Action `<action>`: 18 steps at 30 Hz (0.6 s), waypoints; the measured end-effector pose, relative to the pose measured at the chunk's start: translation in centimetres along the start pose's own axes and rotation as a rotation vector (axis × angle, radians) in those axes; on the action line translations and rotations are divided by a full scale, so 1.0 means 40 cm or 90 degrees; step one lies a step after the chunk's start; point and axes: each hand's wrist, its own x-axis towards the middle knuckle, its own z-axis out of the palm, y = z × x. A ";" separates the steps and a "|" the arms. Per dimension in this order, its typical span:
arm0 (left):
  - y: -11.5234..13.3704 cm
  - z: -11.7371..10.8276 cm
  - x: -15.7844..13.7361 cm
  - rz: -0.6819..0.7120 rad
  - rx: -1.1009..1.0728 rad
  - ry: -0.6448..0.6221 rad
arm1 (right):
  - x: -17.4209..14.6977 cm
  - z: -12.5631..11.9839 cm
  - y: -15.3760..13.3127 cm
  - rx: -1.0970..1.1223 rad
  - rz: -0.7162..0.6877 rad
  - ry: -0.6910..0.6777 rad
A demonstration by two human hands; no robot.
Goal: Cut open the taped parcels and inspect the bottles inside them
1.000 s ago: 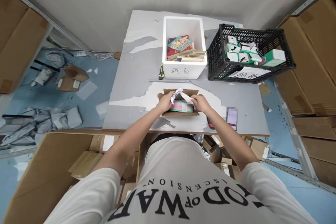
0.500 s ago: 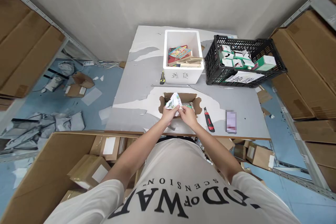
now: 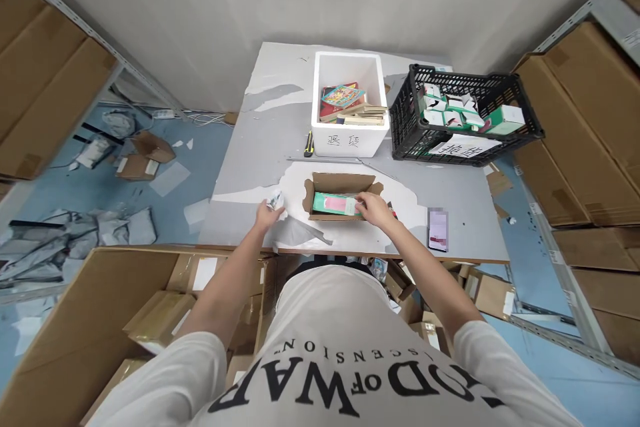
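An opened cardboard box (image 3: pixel 344 181) stands on the table in front of me. Inside it lies a flat green box (image 3: pixel 327 203) with a pink panel. My right hand (image 3: pixel 374 209) reaches over the carton's right end, its fingers closed on the right end of the green box. Off to the left, my left hand (image 3: pixel 269 215) pinches a crumpled piece of white printed paper (image 3: pixel 275 199) above the table. A red and black utility knife (image 3: pixel 393 209) is mostly hidden behind my right hand and forearm.
Behind the carton stand a white foam box (image 3: pixel 350 140) of books and a black plastic crate (image 3: pixel 465 153) with green and white boxes. A yellow and black cutter (image 3: pixel 309 145) and a phone (image 3: pixel 438 229) lie on the table (image 3: pixel 235 173). A large carton (image 3: pixel 55 320) of parcels is at lower left.
My hands have parted. The left has carried the crumpled paper leftward out of the carton, while the right has moved onto the green box, which is now uncovered.
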 end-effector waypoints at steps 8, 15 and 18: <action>-0.033 0.060 -0.001 -0.033 0.213 -0.062 | 0.175 0.050 -0.105 -0.150 -0.146 -0.175; 0.090 -0.013 -0.068 0.220 0.360 -0.214 | 0.252 0.167 -0.176 -0.256 -0.258 -0.262; 0.160 -0.015 -0.121 0.454 0.382 -0.292 | 0.248 0.191 -0.167 -0.286 -0.267 -0.247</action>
